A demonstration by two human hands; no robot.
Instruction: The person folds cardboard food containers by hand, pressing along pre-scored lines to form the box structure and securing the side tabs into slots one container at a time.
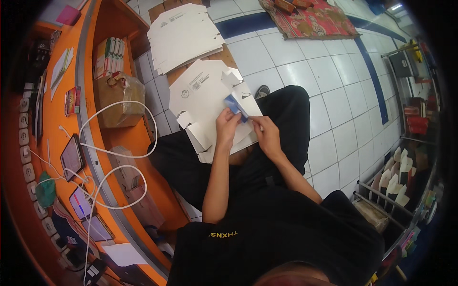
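Over the right side of the nearer white cardboard box blank (200,102), a small glossy blue piece (234,101) is held up; fingers hide its lower part, and whether it is a packet, a card or a strip of film is hard to make out. The left hand (227,125) grips it between thumb and fingers. At its lower right end is the right hand (267,136), fingertips drawn together; whether they pinch the blue piece or only touch it, I cannot tell. Beneath, the box blank shows slotted flaps and a small printed square, too fine to read. A farther stack of white blanks (186,35) lies beyond, both covering most of a wooden worktop (231,56). Black trousers (286,112) flank the near end, and only part of a dark shoe (262,91) shows past one knee. To the left, a white cable (155,126) loops off an orange worktop (114,178), above a plastic-wrapped cardboard box (112,102) on the shelf. Far off, a red patterned mat (315,24) is cut off by the upper edge; at right, the metal rack (381,194) fades into the dark rim.
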